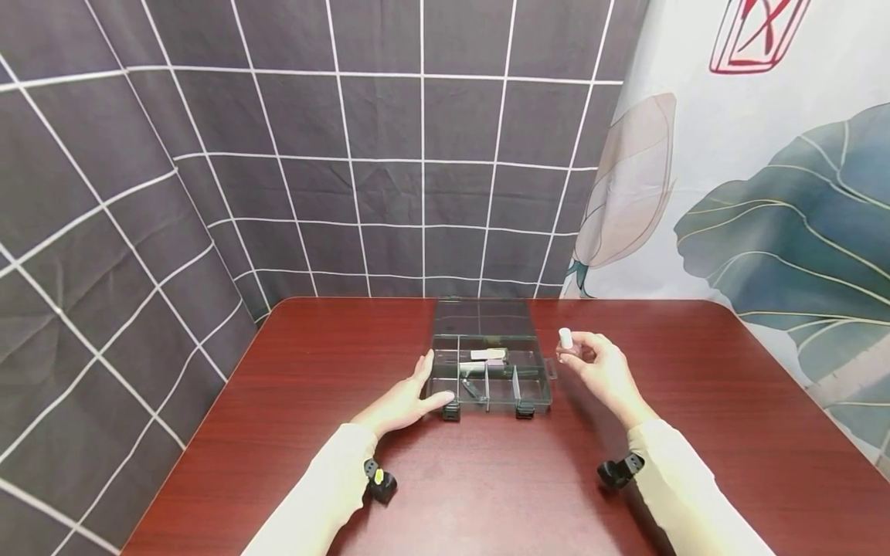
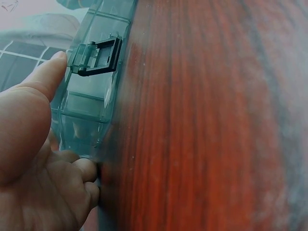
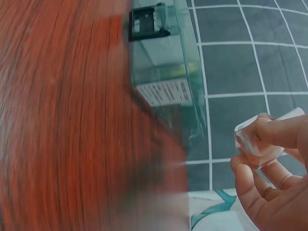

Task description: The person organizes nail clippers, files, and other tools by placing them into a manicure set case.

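A see-through dark green compartment box (image 1: 445,386) stands on the table, its lid (image 1: 483,318) folded back. Along its left wall and front corner lies my left hand (image 1: 403,401), with the thumb near the left front latch (image 2: 102,57) and fingers fairly straight in the head view. To the right of the box, my right hand (image 1: 605,374) holds up a small nail polish bottle (image 3: 257,144) of clear pinkish glass with a white cap (image 1: 565,337). Inside the box are a pale tube (image 1: 489,354), a longer tube-like item (image 1: 480,369) and what looks like a nail clipper (image 1: 474,390).
The box rests on a reddish-brown wooden table (image 1: 320,363). Behind it hangs a grey cloth with white grid lines (image 1: 382,193), and a leaf-patterned cloth (image 1: 786,232) is at the right. A printed label (image 3: 166,92) sticks to the box.
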The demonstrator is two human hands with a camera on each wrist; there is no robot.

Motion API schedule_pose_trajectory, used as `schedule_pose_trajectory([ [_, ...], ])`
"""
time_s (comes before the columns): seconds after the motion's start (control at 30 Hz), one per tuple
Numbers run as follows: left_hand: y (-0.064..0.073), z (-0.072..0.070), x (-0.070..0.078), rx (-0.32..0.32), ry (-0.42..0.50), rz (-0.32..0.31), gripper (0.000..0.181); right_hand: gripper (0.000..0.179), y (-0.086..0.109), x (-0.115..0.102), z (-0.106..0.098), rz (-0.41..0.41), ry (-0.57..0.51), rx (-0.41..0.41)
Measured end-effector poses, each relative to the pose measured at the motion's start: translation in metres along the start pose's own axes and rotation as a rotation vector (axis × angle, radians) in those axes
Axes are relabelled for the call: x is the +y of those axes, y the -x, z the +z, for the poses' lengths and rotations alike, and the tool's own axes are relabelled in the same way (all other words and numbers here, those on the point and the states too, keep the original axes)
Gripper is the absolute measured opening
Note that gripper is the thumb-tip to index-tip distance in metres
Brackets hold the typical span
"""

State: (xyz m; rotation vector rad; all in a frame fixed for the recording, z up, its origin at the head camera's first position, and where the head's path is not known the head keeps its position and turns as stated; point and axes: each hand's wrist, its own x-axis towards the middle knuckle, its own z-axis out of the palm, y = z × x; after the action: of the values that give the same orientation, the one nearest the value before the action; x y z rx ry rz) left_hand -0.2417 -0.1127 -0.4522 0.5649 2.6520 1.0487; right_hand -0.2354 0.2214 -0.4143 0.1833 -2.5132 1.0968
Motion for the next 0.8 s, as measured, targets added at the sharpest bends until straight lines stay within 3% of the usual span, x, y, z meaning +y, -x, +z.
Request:
schedule_pose_trajectory([
  [0.57, 0.001, 0.001, -0.001, -0.01, -0.002, 0.025, 0.092, 0.026, -0.011, -0.009, 0.028, 0.001, -0.001, -0.062],
  [0.8, 0.001, 0.0, -0.001, -0.003, -0.004, 0.021, 0.092, 0.022, -0.014, -0.012, 0.039, -0.033, 0.036, -0.089],
])
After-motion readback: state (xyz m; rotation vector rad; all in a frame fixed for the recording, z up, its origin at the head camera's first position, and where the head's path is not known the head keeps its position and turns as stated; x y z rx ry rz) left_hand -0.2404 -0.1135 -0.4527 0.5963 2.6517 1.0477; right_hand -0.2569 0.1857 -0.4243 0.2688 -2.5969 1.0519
